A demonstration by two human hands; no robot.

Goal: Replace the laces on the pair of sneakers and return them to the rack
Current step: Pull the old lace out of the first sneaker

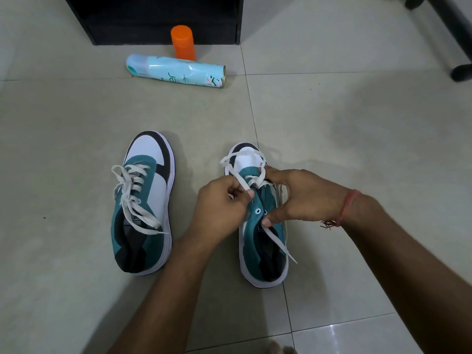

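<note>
The right sneaker (263, 226) stands on the tiled floor (332, 123) with its toe pointing away from the person and its heel toward them; its long axis runs almost straight out from the body, so the eyelet rows run the same way, one row under each hand. The left hand (222, 210) sits on the shoe's left flank, its grip closed in a pinch on the white lace (241, 181) just above the left eyelet row; the lace runs from that pinch up and away in a loop over the toe. The right hand (301, 198) is on the opposite flank, fingers curled around the tongue area and thumb pressing the lace's other run near an open eyelet (258, 211); that tail trails back toward the heel. Only the front eyelets look threaded, so this shoe seems partly laced.

The next empty eyelet lies just beside the left pinch, toward the heel, so the left hand is the nearer one; the lace end would likely need to travel toward the body and across the shoe's width.

The left sneaker (143, 203) stands well apart to the left, parallel, already laced; the dark rack (163, 26) is beyond both shoes, with a spray can (176, 71) lying in front of it.
</note>
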